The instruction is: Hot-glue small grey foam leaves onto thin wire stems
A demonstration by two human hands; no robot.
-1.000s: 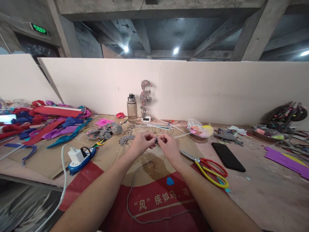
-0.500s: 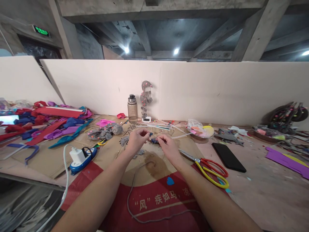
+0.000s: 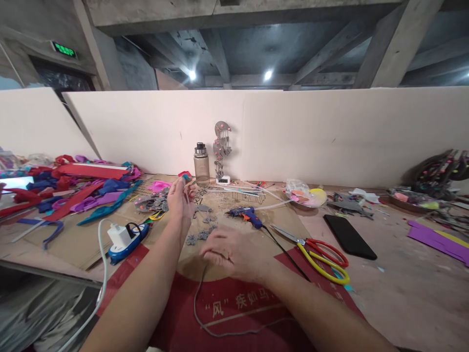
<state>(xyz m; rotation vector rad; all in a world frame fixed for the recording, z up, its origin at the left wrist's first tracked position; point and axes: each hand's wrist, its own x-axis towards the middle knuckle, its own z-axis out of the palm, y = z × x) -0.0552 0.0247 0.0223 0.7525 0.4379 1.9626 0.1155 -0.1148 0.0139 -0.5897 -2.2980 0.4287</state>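
My left hand (image 3: 181,198) is raised above the cardboard mat (image 3: 238,234), its fingertips pinched on a small piece with a bit of teal showing. My right hand (image 3: 229,252) lies low and palm down on the mat, fingers stretched to the left with nothing visibly in them. Its fingertips are close to a few small grey flower-shaped cutouts (image 3: 200,235). The end of a thin grey wire (image 3: 200,313) runs up under this hand. A blue glue gun (image 3: 247,215) rests on the mat just beyond my right hand, its black cord trailing toward me.
Yellow-and-red scissors (image 3: 322,256) and a black phone (image 3: 350,230) lie to the right. A white charger on a blue power strip (image 3: 124,237) sits left, near heaps of coloured foam strips (image 3: 73,188). A water bottle (image 3: 201,164) and grey ornament (image 3: 221,146) stand by the white wall.
My hands have parted. The left rose and moved left with a small piece. The right dropped toward me onto the mat, and the glue gun now lies uncovered.
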